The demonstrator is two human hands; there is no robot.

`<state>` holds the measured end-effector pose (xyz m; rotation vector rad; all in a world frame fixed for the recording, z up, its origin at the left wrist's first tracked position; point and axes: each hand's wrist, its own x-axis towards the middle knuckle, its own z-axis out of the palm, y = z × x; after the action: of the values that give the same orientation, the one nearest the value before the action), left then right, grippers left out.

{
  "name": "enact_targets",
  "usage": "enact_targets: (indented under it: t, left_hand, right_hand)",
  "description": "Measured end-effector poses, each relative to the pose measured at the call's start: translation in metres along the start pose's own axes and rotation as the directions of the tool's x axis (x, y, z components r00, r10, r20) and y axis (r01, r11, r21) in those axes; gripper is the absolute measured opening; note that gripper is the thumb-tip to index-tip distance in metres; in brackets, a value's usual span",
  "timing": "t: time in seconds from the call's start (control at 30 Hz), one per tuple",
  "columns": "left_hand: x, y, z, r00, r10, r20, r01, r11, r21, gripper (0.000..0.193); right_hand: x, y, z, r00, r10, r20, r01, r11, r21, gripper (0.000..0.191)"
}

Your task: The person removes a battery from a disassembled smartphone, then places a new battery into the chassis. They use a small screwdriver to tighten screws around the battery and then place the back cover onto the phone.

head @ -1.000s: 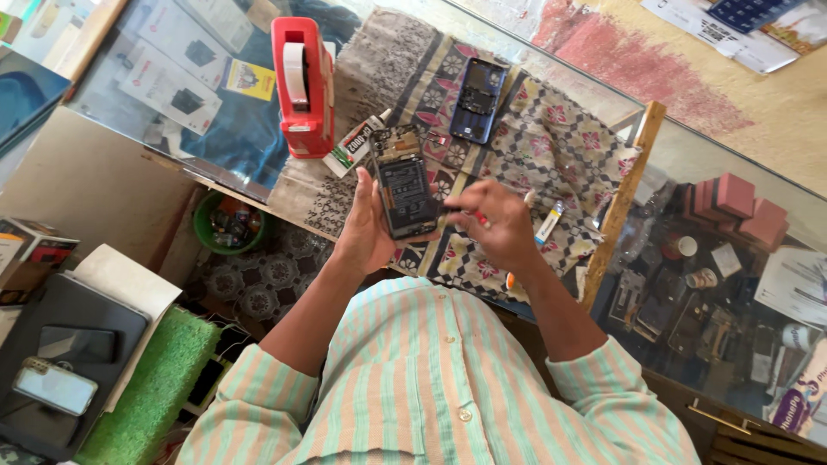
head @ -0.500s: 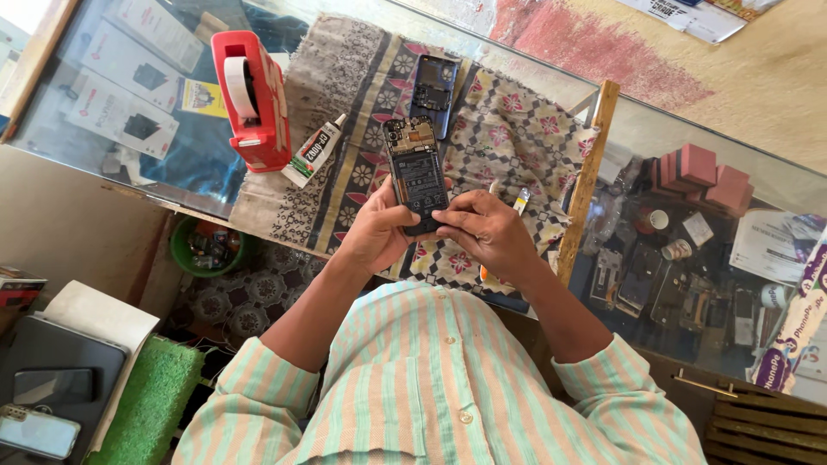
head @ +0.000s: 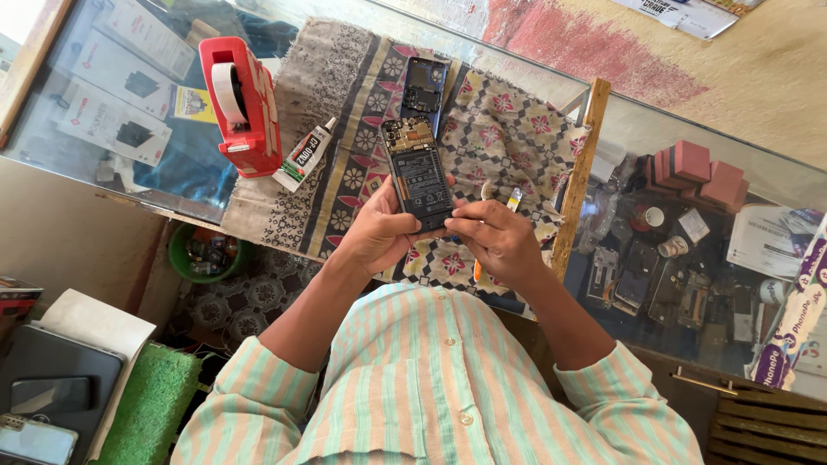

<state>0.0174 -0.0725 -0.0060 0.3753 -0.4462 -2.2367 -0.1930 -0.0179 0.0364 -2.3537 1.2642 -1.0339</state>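
— What's being held over there?

— An opened phone (head: 417, 176), its back off so the dark battery and the circuit board at the far end show. It sits above the patterned cloth (head: 508, 138) on the glass counter (head: 103, 77), with its near end in both hands.

— How are the hands gripping it?

— The left hand (head: 375, 234) is clasped around the lower left edge, thumb laid on the face. The right hand (head: 495, 241) pinches the bottom right corner with its fingertips; an orange tool handle (head: 476, 270) pokes out beneath that hand, though I cannot tell whether the hand grips it.

— What lies close by?

— Just beyond the phone, a dark phone back cover (head: 425, 84) lies flat on the cloth. To the right, a small tool with a yellow tip (head: 513, 199) rests near the right hand. To the left, a white glue tube (head: 303, 156) lies slanted at the cloth's edge, touching a red tape dispenser (head: 239, 103) that stands on the glass.

— And further out?

— A wooden strip (head: 579, 172) divides the counter; past it, pink blocks (head: 693, 168) sit under the glass. Down at the lower left, a green mat (head: 146, 413)
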Motion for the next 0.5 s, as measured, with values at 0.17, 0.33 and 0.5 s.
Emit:
enact_targets:
  t: [0.17,0.33,0.5]
  left_hand:
    - [0.001,-0.002,0.004,1.000,0.004,0.028,-0.003,1.000,-0.003,0.080]
    - [-0.001,-0.004,0.010,0.999,-0.021,0.025,0.022,0.999,-0.041,0.079]
    - [0.000,-0.006,0.018,0.998,0.041,0.053,-0.041,0.999,0.002,0.086]
  right_hand:
    - [-0.001,0.000,-0.005,0.986,-0.166,0.031,0.169,0.970,-0.177,0.033]
    - [-0.009,0.000,-0.003,0.964,-0.264,0.024,0.258,0.914,-0.312,0.031]
    - [-0.024,0.007,0.005,0.974,0.178,-0.142,-0.140,0.961,0.239,0.013]
